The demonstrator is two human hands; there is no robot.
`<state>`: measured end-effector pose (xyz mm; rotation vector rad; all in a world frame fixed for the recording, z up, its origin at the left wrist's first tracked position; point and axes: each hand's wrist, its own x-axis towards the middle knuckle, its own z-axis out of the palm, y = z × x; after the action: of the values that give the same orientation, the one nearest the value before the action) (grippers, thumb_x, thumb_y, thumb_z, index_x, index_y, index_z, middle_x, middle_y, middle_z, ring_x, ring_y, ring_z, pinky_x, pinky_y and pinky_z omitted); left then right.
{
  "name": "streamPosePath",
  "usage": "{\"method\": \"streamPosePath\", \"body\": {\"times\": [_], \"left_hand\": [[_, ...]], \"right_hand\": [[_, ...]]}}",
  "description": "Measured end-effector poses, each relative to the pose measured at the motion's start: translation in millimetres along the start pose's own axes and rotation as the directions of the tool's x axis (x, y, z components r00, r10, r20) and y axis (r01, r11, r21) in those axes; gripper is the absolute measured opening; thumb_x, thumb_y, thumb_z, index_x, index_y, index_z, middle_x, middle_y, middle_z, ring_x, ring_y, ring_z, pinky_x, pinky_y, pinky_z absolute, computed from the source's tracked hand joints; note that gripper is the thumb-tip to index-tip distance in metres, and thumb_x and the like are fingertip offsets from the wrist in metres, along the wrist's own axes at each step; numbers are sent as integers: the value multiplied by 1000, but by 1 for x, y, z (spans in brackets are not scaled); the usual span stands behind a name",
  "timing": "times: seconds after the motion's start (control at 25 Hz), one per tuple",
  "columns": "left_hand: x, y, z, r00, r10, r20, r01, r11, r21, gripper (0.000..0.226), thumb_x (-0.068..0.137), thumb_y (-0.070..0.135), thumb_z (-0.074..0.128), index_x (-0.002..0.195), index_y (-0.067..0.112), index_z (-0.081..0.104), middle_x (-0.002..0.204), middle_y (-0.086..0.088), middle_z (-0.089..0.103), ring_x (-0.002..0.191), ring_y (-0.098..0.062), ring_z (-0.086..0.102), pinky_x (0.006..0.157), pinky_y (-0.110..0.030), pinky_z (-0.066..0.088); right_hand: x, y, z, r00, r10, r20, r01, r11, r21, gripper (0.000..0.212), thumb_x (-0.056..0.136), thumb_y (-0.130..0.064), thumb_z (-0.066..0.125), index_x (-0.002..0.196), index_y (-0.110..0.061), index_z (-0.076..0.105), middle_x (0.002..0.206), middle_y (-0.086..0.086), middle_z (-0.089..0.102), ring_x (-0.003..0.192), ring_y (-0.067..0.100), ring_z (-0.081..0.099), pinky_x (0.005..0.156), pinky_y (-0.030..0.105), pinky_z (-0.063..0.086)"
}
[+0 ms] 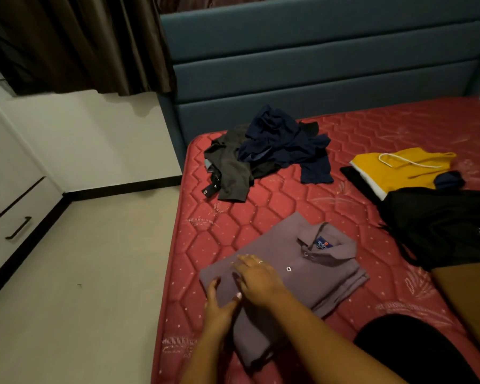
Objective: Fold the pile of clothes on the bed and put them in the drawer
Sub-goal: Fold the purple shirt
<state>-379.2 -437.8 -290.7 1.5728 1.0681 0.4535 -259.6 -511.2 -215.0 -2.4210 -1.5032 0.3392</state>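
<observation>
1. Drawer at nine o'clock, closed.
2. Left hand and right hand, close together, fingers flat on polo shirt at six o'clock; probably smoothing its fold.
3. Unfolded pile at twelve; folded stack at two, kept apart.
</observation>
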Motion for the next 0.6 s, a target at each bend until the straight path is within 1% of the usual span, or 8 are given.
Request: {"method": "streamPosePath", "body": {"times": [0.08, 0.16, 0.24, 0.36, 0.44, 0.52, 0.56, 0.6], "left_hand": [[4, -8, 5, 999, -36, -21, 36, 999, 26, 43, 49, 55, 75, 89, 41, 67, 105, -6, 63, 97, -26, 63, 87, -42, 54], [11, -23, 8, 998, -29, -48, 31, 998, 57, 34, 47, 50, 76, 78, 37, 69, 100, -6, 64, 93, -25, 63, 86, -42, 54], [17, -35, 7, 998, -40, -54, 44, 997, 64, 38, 46, 51, 76, 81, 37, 70, 100, -3, 65, 91, -22, 65, 83, -45, 55], [14, -30, 7, 997, -22, -68, 24, 999, 30, 32, 55, 43, 79, 85, 35, 71, 104, -1, 63, 96, -21, 64, 86, -47, 55], [-5, -4, 6, 994, 2, -107, 5, 998, 66, 22, 69, 21, 80, 86, 32, 71, 112, -3, 58, 104, -26, 60, 94, -42, 51], [-20, 12, 9, 978, 74, -192, -27, 971, 236, 27, 82, 7, 70, 105, 20, 69, 130, -12, 49, 116, -35, 53, 98, -39, 46], [-25, 15, 11, 948, 190, -254, -71, 906, 416, 34, 85, 3, 63, 116, 17, 64, 140, -15, 43, 122, -37, 48, 97, -42, 44], [-27, 14, 16, 923, 309, -228, -126, 805, 580, 44, 84, 1, 58, 125, 17, 59, 145, -17, 40, 126, -37, 45, 96, -47, 45]], "right_hand": [[-9, 26, 12, 998, 43, 52, -38, 994, -104, 60, 94, -48, 31, 150, -26, 29, 159, -1, 21, 146, 22, 18, 118, 44, 10], [-23, 46, 34, 994, 65, 87, -51, 987, -153, 67, 86, -60, 24, 146, -32, 37, 152, -2, 38, 140, 23, 36, 112, 50, 26], [-32, 58, 52, 993, 82, 83, -68, 985, -156, 59, 86, -61, 31, 138, -37, 46, 139, -6, 54, 126, 19, 54, 100, 47, 43], [-31, 61, 51, 995, 62, 82, -55, 995, -85, 54, 88, -61, 34, 138, -41, 43, 138, -10, 54, 123, 16, 55, 98, 45, 46], [-33, 60, 47, 996, 57, 72, -51, 995, -91, 53, 89, -60, 34, 137, -41, 44, 138, -11, 54, 124, 14, 54, 100, 42, 45], [-35, 66, 43, 997, 51, 66, -43, 991, -123, 52, 91, -59, 31, 137, -39, 47, 136, -12, 55, 125, 14, 54, 105, 39, 40], [-34, 71, 40, 996, 78, 50, -70, 988, -138, 53, 92, -58, 29, 137, -37, 48, 136, -12, 55, 125, 15, 53, 108, 40, 35], [-31, 78, 36, 992, 124, 28, -119, 983, -139, 55, 92, -58, 28, 137, -35, 49, 137, -10, 55, 127, 16, 52, 109, 41, 30]]}}
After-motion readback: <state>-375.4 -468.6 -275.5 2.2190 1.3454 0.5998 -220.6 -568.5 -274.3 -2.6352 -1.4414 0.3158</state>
